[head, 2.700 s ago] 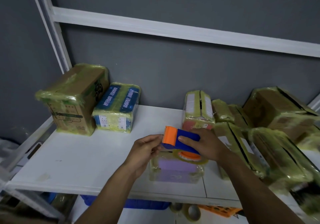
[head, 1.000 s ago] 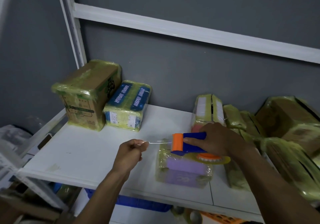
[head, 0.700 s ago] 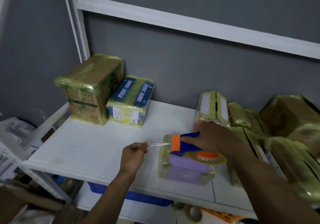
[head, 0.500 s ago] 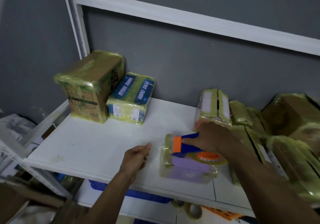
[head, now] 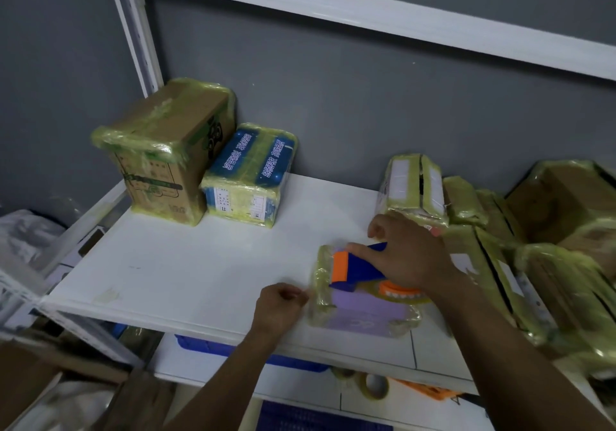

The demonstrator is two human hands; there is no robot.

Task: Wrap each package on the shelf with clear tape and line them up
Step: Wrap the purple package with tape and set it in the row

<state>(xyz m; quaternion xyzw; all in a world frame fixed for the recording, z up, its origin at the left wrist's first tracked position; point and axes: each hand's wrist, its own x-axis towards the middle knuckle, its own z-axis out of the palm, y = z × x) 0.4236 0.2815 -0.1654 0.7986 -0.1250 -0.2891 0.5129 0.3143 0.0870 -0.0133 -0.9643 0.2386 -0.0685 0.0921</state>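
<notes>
A purple package [head: 361,315] wrapped in yellowish clear tape lies near the front edge of the white shelf [head: 186,274]. My right hand [head: 406,257] grips a blue and orange tape dispenser [head: 356,269] and holds it on top of this package. My left hand [head: 278,305] is at the package's left end, fingers curled, pinching the tape end against it. Two wrapped packages stand side by side at the back left: a brown carton [head: 166,150] and a blue box [head: 250,177].
A pile of several tape-wrapped boxes [head: 500,240] fills the right side of the shelf, with a white-labelled one [head: 411,185] standing behind my right hand. A tape roll [head: 375,385] and a blue crate [head: 313,417] sit on the level below. A grey wall backs the shelf.
My left hand drew a strip of tape out leftward, then came back to the package's left end. The dispenser came down onto the package top.
</notes>
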